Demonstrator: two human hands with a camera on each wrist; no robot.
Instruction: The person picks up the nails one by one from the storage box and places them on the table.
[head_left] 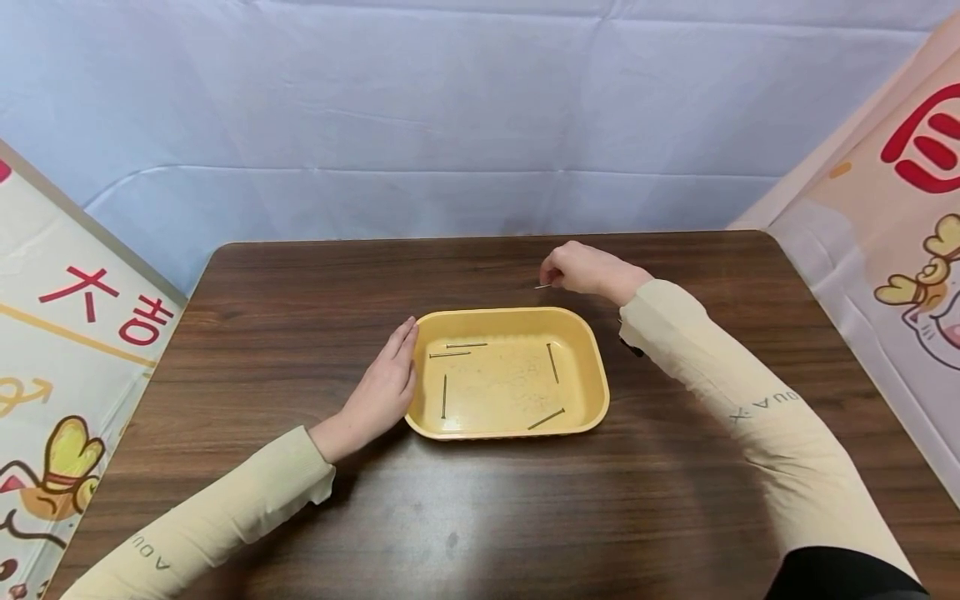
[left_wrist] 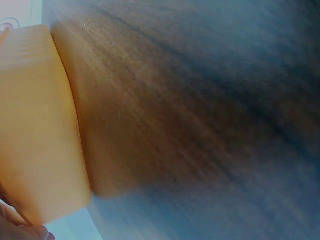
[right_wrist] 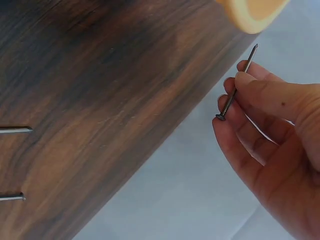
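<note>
We've got one nail (right_wrist: 228, 103) pinched between thumb and fingertips in our right grip (head_left: 585, 268), just beyond the far edge of the tray (head_left: 498, 379). Our left grip (head_left: 381, 385) is laid along the tray's left end, fingers pretty much straight. Five nails (head_left: 444, 397) lie scattered inside, plus we spot the ends of two others (right_wrist: 15, 130) on the surface (head_left: 480, 517).

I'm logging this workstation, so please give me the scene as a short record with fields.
Left hand: rests against the left side of the yellow tray
Right hand: pinches a nail beyond the tray's far rim
In tray: five nails, lying apart
On table: the tray; ends of two more nails, right wrist view
</note>
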